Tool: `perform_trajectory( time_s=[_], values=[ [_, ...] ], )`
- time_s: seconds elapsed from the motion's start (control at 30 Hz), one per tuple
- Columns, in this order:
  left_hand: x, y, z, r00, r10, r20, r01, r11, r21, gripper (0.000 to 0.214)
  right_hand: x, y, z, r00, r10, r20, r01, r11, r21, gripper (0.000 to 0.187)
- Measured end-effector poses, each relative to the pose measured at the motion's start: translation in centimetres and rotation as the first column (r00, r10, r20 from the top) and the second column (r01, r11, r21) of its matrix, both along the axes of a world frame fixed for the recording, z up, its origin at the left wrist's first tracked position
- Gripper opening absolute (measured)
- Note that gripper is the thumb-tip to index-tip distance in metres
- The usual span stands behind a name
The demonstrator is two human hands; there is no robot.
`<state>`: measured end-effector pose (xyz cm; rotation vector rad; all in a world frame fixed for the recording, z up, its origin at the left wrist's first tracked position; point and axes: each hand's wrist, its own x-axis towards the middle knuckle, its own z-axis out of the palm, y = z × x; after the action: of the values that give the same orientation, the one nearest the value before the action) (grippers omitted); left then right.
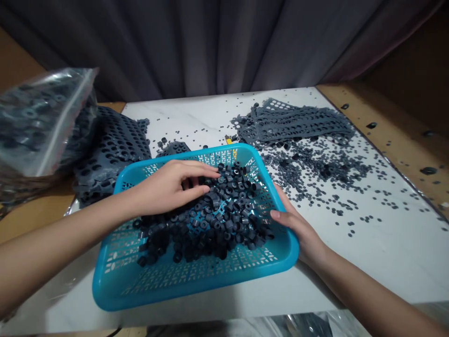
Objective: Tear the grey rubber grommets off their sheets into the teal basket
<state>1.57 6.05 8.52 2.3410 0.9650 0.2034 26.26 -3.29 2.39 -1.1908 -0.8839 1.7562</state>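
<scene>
A turquoise plastic basket (196, 286) with perforated walls is tilted above the white table. Inside it lie many small black ring-shaped pieces (224, 220), some of them hollow caps. My right hand (298, 224) grips the basket's right rim, its thumb over the edge and the fingers hidden outside. My left hand (175, 186) reaches into the basket over the pieces, palm down. Its fingers are stretched out and the thumb stands apart, with the fingertips at the pieces. Nothing held shows in it.
Perforated dark sheets (298, 122) lie stacked at the back right, with loose dark discs (315, 168) scattered before them. At the left, a zip bag (38, 121) of dark pieces stands by another perforated sheet (115, 140). A grey curtain (217, 47) hangs behind the table (386, 262).
</scene>
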Motion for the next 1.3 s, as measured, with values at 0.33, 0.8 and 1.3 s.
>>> perform_trajectory(
  time_s=[0.33,0.8,1.3],
  values=[
    [2.0,1.4,-0.8,0.886,-0.243,-0.394,0.301,0.949,0.093,0.037,-0.1,0.0,0.3,0.998,0.014,-0.060,-0.017,0.999,-0.049,0.069],
    [-5.1,-3.5,0.3,0.905,-0.184,-0.383,0.213,0.977,0.033,0.052,0.2,-0.1,0.0,0.999,0.020,-0.034,-0.023,0.995,-0.092,0.073],
    [-8.4,-4.9,1.5,0.965,0.095,-0.243,-0.007,0.941,0.339,0.031,0.1,-0.2,-0.1,0.997,-0.073,-0.009,0.071,0.989,-0.129,0.075]
  ],
)
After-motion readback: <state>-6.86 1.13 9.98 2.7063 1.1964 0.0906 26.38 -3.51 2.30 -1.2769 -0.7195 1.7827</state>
